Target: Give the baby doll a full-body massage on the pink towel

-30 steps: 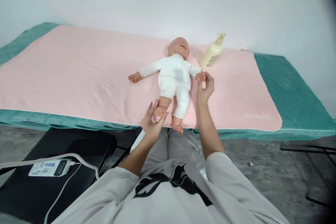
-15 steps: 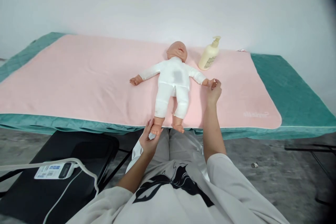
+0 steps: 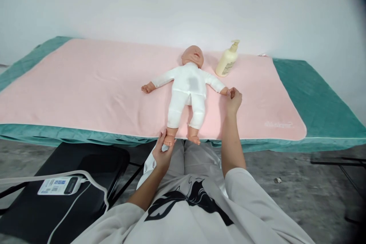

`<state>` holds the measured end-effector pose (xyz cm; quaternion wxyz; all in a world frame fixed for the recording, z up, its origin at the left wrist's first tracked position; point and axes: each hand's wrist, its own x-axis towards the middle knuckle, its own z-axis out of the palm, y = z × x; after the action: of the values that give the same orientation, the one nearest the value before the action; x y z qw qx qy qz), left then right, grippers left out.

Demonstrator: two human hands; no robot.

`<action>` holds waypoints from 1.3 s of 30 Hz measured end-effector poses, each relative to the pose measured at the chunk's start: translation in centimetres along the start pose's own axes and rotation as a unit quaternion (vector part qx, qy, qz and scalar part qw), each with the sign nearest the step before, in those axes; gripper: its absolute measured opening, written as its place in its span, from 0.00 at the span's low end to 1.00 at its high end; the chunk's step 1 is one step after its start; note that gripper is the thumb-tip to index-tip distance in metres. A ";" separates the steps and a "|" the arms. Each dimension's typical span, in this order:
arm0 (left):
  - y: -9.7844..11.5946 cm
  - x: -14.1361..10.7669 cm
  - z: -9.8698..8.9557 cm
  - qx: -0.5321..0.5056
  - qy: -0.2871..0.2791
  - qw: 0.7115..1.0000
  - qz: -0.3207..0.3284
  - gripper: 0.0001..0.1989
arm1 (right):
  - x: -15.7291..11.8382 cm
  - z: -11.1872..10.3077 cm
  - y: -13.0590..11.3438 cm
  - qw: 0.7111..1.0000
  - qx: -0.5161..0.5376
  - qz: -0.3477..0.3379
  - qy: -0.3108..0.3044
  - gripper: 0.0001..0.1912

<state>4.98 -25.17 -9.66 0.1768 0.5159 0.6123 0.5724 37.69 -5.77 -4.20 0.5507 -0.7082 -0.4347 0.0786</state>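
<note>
A baby doll (image 3: 188, 80) in a white cloth suit lies on its back, its head toward the wall and its feet at the table's front edge. My left hand (image 3: 162, 156) cups the doll's foot on the left from below, thumb and fingers on either side of it. At the doll's outstretched hand on the right, the fingers of my right hand (image 3: 235, 101) are closed and hide most of that small hand. The doll's other arm and other foot lie free. Up beside its head stands a cream pump bottle (image 3: 227, 63).
A pink mat (image 3: 85, 84) covers much of the green padded table (image 3: 320, 99), which stands against a pale wall. Below on the left, a black folding chair (image 3: 94, 171) carries a white device (image 3: 58, 185) with a cable. A small scrap (image 3: 277, 180) lies on the grey floor.
The fingers of my right hand have curled further over the doll's hand. My left hand and the doll's foot have shifted very slightly.
</note>
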 end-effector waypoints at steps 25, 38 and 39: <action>8.6 7.8 4.8 -0.145 0.025 0.988 0.036 0.27 | -3.9 4.9 -7.7 0.939 0.080 -0.321 -0.091 0.21; 11.0 11.6 6.8 -0.131 -0.001 0.989 0.066 0.25 | -4.4 4.5 -7.7 0.912 0.062 -0.363 -0.179 0.20; 11.0 11.7 6.9 -0.135 -0.003 0.989 0.068 0.25 | -4.4 4.4 -7.7 0.911 0.065 -0.365 -0.181 0.20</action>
<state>10.50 -13.95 2.48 0.2071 0.5296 0.4927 0.6587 28.35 -5.56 -0.96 0.4976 -0.4365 -0.7490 0.0274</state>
